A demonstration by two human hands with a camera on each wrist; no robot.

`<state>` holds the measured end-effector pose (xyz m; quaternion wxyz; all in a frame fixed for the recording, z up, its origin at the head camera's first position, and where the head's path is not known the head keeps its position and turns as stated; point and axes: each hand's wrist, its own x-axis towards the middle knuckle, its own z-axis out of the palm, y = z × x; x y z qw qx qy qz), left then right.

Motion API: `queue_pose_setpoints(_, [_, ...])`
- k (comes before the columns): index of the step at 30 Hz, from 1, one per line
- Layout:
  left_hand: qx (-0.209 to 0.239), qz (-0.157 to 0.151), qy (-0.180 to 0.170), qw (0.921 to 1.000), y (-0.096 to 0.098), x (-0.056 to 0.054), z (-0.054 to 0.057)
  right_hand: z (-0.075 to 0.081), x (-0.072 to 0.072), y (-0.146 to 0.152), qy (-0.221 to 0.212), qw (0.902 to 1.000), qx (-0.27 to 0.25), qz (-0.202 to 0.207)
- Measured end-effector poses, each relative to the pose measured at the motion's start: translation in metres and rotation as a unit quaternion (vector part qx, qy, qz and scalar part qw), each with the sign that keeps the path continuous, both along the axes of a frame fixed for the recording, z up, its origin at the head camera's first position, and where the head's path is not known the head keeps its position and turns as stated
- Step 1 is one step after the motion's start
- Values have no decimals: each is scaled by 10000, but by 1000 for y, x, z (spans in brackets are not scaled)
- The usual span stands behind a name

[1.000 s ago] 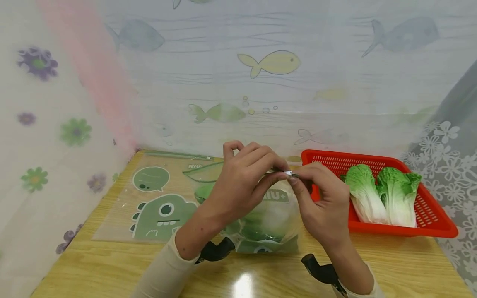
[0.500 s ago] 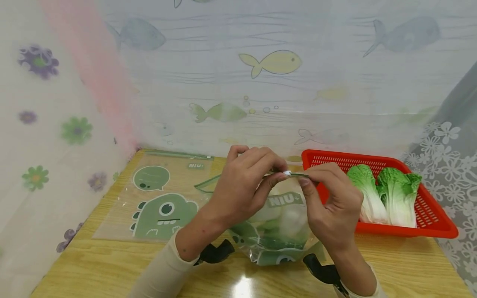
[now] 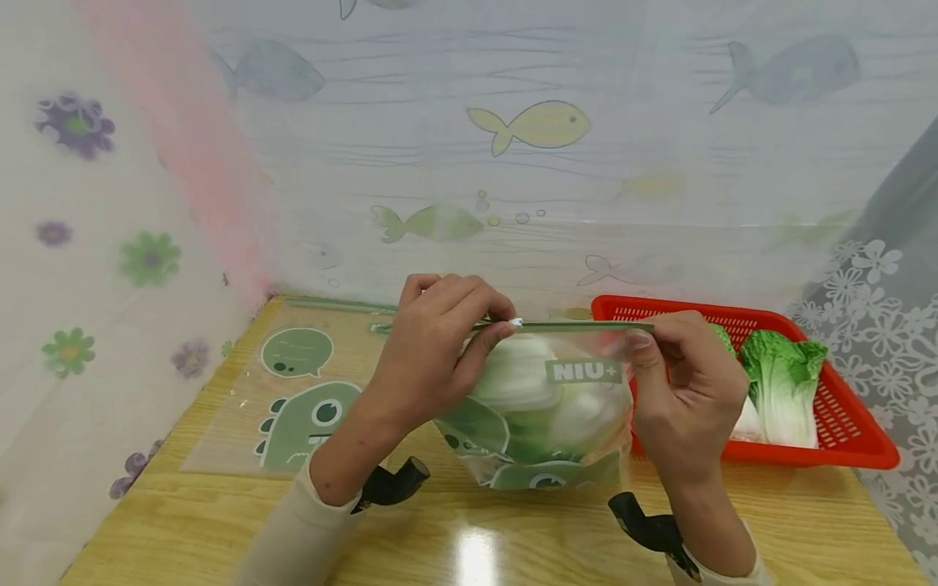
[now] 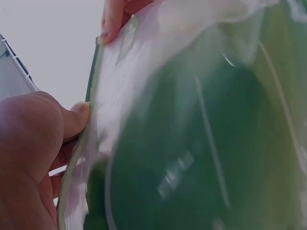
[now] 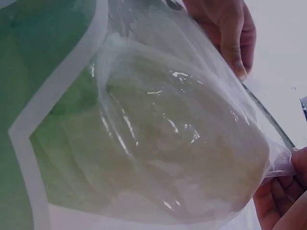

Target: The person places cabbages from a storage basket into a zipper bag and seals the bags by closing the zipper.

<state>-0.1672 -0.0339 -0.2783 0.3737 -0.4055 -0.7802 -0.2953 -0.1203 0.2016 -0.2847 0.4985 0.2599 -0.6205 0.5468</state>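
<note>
In the head view, a clear zip bag (image 3: pixel 579 464) with green print hangs between both hands, with pale green-and-white cabbage (image 3: pixel 516 378) inside. My left hand (image 3: pixel 432 358) pinches its top strip at the small white slider (image 3: pixel 516 323). At the strip's right end, my right hand (image 3: pixel 692 391) grips the bag's corner between thumb and fingers. The left wrist view shows the left thumb on the bag's edge, the right hand (image 4: pixel 115 19) farther along. Bunched plastic sits in the right hand (image 5: pixel 288 196) in the right wrist view. Fingers partly hide the strip's left part.
A second printed zip bag (image 3: pixel 234 415) lies flat on the wooden table (image 3: pixel 410 529) at the left. On the right stands a red perforated basket (image 3: pixel 853 407) with cabbages (image 3: pixel 784 391), partly behind my right hand. A patterned curtain (image 3: pixel 410 163) stands behind the table.
My right hand has moved right along the strip to the bag's corner. The left hand and slider have shifted left. The strip between the hands is now longer and straight.
</note>
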Motion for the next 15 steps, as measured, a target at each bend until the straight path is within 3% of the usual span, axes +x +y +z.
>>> queue_pose_setpoints(4, [2, 130, 38, 9999, -14, -2, 0, 0, -3, 4, 35, 9999, -141, -86])
queue_pose_setpoints(15, [-1, 553, 0, 9985, -65, -10, 2, -11, -13, 26, -541, 9940, -461, -835])
